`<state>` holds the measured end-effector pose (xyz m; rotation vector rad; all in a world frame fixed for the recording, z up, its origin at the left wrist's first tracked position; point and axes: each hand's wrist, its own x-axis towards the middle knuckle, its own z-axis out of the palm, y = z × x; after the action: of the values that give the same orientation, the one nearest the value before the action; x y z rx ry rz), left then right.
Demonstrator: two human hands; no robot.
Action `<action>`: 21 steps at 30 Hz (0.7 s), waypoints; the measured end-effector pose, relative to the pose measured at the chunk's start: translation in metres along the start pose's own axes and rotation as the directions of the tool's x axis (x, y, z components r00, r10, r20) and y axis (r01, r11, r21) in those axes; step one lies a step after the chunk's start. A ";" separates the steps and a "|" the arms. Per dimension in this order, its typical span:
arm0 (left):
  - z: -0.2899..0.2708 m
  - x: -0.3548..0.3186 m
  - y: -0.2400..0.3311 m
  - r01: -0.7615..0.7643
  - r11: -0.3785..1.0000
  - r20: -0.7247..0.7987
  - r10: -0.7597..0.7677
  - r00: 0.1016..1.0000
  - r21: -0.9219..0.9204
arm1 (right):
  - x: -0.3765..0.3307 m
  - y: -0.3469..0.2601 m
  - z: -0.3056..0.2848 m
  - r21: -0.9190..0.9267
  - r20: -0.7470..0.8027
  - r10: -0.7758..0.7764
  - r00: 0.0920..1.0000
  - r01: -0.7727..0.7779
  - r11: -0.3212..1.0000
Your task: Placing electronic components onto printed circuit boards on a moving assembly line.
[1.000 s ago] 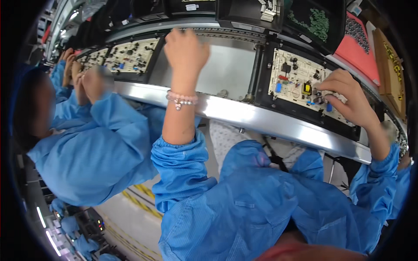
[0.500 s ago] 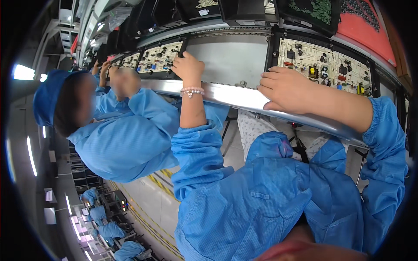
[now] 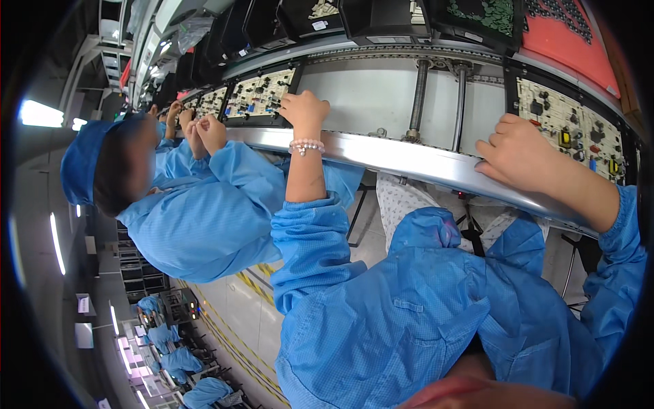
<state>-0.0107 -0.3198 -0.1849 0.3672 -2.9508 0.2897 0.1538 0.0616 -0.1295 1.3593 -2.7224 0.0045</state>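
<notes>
My left hand [image 3: 305,110], with a beaded bracelet at the wrist, is closed, fingers curled over the right edge of a black carrier frame [image 3: 297,78]. Cream circuit boards [image 3: 259,94] with upright components lie in that frame. Farther right my right hand [image 3: 521,153] is closed too, its curled fingers at the near left corner of a second black carrier frame [image 3: 510,85]. More populated circuit boards [image 3: 572,126] sit in this one, partly behind my hand and forearm. Both fingertips are partly hidden.
Between the frames, the conveyor shows a grey bed [image 3: 368,95], a threaded rod [image 3: 419,102] and a smooth rod [image 3: 460,105]. A metal rail [image 3: 381,151] runs along the near side. Black bins [image 3: 381,20] and a red tray [image 3: 572,51] stand behind. A co-worker [image 3: 204,211] sits at left.
The right carrier frame has moved right along the conveyor with my right hand, uncovering the rods. My right fingers have curled in. The left hand's raised finger is now bent down.
</notes>
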 end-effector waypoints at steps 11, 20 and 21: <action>-0.014 -0.037 0.037 -0.173 0.981 -0.056 0.178 0.982 0.088 | -0.001 0.003 0.008 -0.015 -0.036 0.011 0.999 -0.011 1.000; -0.050 -0.087 0.092 -0.495 0.868 -0.368 0.452 0.813 -0.028 | 0.000 0.008 0.011 -0.027 -0.029 0.016 0.999 -0.017 0.999; -0.055 -0.093 0.100 -0.501 0.865 -0.370 0.454 0.810 -0.036 | -0.001 0.007 0.011 -0.031 -0.036 0.014 0.999 -0.016 0.999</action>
<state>0.0604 -0.1925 -0.1651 -0.4228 -2.6344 0.1863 0.1474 0.0663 -0.1401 1.3175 -2.6913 -0.0122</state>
